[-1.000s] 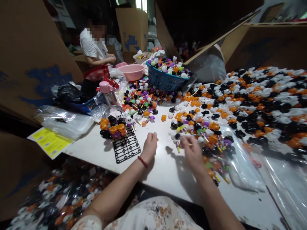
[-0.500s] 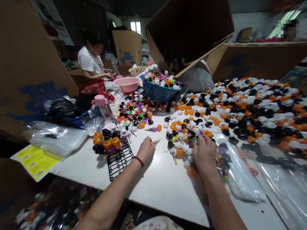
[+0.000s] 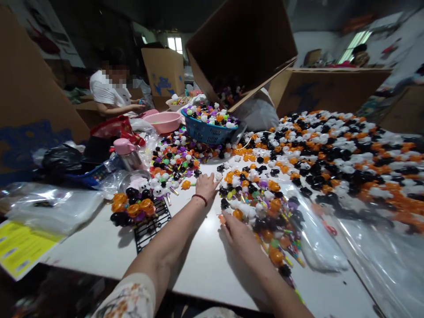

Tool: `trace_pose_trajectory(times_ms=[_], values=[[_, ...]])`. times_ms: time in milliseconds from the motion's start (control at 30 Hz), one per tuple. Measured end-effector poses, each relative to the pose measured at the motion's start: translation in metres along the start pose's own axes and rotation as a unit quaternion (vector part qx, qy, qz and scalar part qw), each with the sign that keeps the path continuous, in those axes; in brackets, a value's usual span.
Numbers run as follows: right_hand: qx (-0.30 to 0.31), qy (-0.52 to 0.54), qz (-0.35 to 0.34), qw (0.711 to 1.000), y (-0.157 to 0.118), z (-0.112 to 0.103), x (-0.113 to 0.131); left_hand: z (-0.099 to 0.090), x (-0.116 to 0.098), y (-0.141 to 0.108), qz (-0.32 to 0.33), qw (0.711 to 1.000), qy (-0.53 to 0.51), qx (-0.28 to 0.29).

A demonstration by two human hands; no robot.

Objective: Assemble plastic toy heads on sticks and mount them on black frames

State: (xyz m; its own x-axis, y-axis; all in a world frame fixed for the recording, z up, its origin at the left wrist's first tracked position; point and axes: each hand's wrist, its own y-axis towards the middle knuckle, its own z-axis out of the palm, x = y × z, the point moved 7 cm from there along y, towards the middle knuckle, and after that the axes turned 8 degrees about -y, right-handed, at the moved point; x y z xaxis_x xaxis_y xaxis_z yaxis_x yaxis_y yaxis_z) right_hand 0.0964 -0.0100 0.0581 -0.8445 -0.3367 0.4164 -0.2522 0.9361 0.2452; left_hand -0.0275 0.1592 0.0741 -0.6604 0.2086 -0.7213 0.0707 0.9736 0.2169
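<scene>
My left hand [image 3: 206, 187], with a dark red bead bracelet on the wrist, reaches forward on the white table [image 3: 198, 247]. Its fingers are spread and bent down over the tabletop; what lies under them is hidden. My right hand [image 3: 236, 232] pinches a small orange piece [image 3: 222, 219] between thumb and fingers, beside a pile of small plastic toys [image 3: 261, 207] with white, black, orange and purple heads, some on shiny sticks. Left of my left forearm, pumpkin, black and skull toys [image 3: 134, 205] sit on a black grid rack [image 3: 152, 229].
A large heap of figure heads [image 3: 331, 154] covers the right side. Clear plastic bags [image 3: 318, 238] lie before it. A blue basket [image 3: 208, 132] stands at the back under a tilted carton [image 3: 195, 70]. A pink-lidded flask [image 3: 127, 154] is left. A co-worker [image 3: 111, 90] sits beyond.
My left hand has moved forward, and the yellow-tipped piece it held no longer shows. My right hand has drawn left out of the pile with an orange piece. The view has turned rightward.
</scene>
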Motion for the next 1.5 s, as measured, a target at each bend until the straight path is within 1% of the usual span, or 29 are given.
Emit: trace_pose_trajectory(times_ms=[100,167,267,300,333,367,400,433,467,500,533,600,667,700,767,833,900,1000,1067,1167,1267,1400,1500], values=[[0.003,0.033,0.015,0.999,-0.010,-0.008,-0.003,0.012,0.005,0.011,0.000,1.000,-0.009,0.017],[-0.011,0.062,0.040,0.997,-0.015,-0.020,-0.010,0.013,0.006,0.009,-0.003,0.999,-0.033,0.016],[-0.037,0.119,0.071,0.990,-0.021,-0.040,-0.019,0.006,0.007,-0.011,-0.014,0.996,-0.082,0.017],[-0.041,0.135,0.083,0.987,-0.023,-0.046,-0.021,0.002,0.006,-0.021,-0.022,0.991,-0.128,0.026],[-0.044,0.149,0.094,0.983,-0.024,-0.051,-0.023,-0.001,0.005,-0.033,-0.033,0.979,-0.199,0.043],[-0.046,0.162,0.103,0.980,-0.024,-0.056,-0.023,-0.004,0.003,-0.047,-0.046,0.954,-0.289,0.065],[-0.048,0.173,0.108,0.978,-0.024,-0.059,-0.022,-0.007,0.000,-0.061,-0.060,0.916,-0.386,0.089],[-0.052,0.183,0.105,0.976,-0.023,-0.062,-0.019,-0.009,-0.005,-0.075,-0.074,0.870,-0.474,0.112],[-0.058,0.192,0.095,0.975,-0.023,-0.064,-0.015,-0.013,-0.010,-0.089,-0.088,0.826,-0.541,0.129],[-0.066,0.198,0.080,0.975,-0.022,-0.066,-0.009,-0.016,-0.014,-0.102,-0.100,0.796,-0.580,0.139],[-0.074,0.203,0.063,0.974,-0.021,-0.067,-0.003,-0.019,-0.017,-0.113,-0.113,0.777,-0.603,0.142],[-0.088,0.209,0.033,0.973,-0.020,-0.068,0.008,-0.024,-0.019,-0.131,-0.139,0.756,-0.626,0.132],[-0.096,0.212,0.016,0.972,-0.020,-0.068,0.015,-0.024,-0.018,-0.144,-0.174,0.735,-0.645,0.119],[-0.101,0.212,0.015,0.972,-0.021,-0.068,0.017,-0.023,-0.016,-0.150,-0.197,0.717,-0.659,0.114],[-0.107,0.207,0.024,0.972,-0.024,-0.069,0.019,-0.018,-0.014,-0.160,-0.244,0.668,-0.696,0.101],[-0.106,0.200,0.038,0.973,-0.028,-0.069,0.020,-0.014,-0.014,-0.165,-0.274,0.620,-0.731,0.077],[-0.099,0.194,0.042,0.975,-0.032,-0.069,0.023,-0.011,-0.016,-0.168,-0.283,0.595,-0.750,0.055],[-0.096,0.188,0.034,0.977,-0.037,-0.067,0.029,-0.004,-0.021,-0.171,-0.298,0.576,-0.760,0.046],[-0.098,0.179,0.032,0.978,-0.040,-0.065,0.030,0.002,-0.025,-0.175,-0.308,0.573,-0.758,0.053],[-0.107,0.154,0.036,0.982,-0.043,-0.061,0.028,0.008,-0.031,-0.179,-0.307,0.591,-0.743,0.068],[-0.116,0.126,0.034,0.985,-0.044,-0.061,0.023,0.011,-0.033,-0.183,-0.300,0.611,-0.730,0.065],[-0.114,0.083,0.010,0.990,-0.045,-0.061,0.022,0.013,-0.035,-0.186,-0.294,0.614,-0.730,0.064],[-0.113,0.069,-0.003,0.991,-0.046,-0.063,0.023,0.010,-0.038,-0.186,-0.273,0.621,-0.731,0.068]])
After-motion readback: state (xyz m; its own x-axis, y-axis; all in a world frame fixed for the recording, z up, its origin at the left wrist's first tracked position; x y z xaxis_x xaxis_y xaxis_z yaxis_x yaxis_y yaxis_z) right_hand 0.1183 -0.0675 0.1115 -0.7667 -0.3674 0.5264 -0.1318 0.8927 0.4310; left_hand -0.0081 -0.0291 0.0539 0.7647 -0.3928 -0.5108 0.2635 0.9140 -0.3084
